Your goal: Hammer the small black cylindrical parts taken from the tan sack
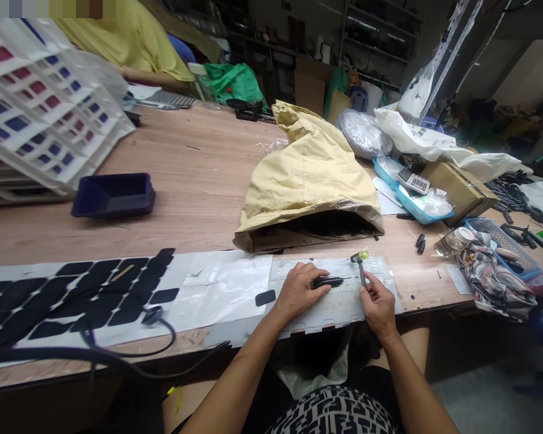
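Observation:
My left hand is closed on a small black elongated part, pressing it down on a clear plastic sheet at the table's near edge. My right hand grips the thin shaft of a small hammer-like tool whose yellow and dark head points away from me, just right of the black part. A single black pad lies left of my left hand.
A large yellow-tan sack lies open behind my hands. Rows of black pads on white sheeting and a black cable are at left. A dark blue tray, stacked white racks, blue baskets, and a patterned cloth surround them.

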### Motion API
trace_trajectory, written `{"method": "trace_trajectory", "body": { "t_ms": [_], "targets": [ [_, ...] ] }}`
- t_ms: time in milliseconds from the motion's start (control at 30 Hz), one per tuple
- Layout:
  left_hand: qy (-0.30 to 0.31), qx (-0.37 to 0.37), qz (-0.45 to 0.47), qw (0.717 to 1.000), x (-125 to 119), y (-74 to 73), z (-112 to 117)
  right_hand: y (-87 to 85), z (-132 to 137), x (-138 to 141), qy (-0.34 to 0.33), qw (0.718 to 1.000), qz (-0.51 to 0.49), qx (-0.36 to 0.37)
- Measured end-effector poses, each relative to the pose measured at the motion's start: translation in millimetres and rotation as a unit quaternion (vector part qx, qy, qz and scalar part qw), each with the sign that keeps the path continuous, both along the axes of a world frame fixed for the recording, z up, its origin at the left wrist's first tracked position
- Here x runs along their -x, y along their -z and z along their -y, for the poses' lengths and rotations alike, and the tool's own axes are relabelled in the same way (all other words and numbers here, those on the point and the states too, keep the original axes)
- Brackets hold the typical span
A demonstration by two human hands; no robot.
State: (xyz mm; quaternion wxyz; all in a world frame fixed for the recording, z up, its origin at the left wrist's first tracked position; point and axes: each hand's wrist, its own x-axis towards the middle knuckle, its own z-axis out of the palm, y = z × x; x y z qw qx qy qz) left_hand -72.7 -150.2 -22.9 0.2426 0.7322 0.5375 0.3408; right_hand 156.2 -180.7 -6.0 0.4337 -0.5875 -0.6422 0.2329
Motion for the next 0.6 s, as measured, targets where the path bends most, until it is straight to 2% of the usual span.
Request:
{"method": "trace_trajectory", "body": {
  "t_ms": [167, 433, 600],
  "targets": [
    [0.013, 0.009, 0.004, 1.0, 1.1, -4.1, -0.4, -7.9, 10.2, 2.7, -0.023, 0.999, 0.025, -0.023],
    [0.015, 0.016, 0.006, 1.0, 1.4, -4.6, -0.4, -28.0, 36.3, 17.1, -0.117, 0.99, 0.06, -0.045],
    [0.015, 0.017, 0.014, 1.0, 1.7, -4.5, -1.3, -29.4, 37.1, 20.7, -0.135, 0.983, 0.095, -0.076]
  ]
}}
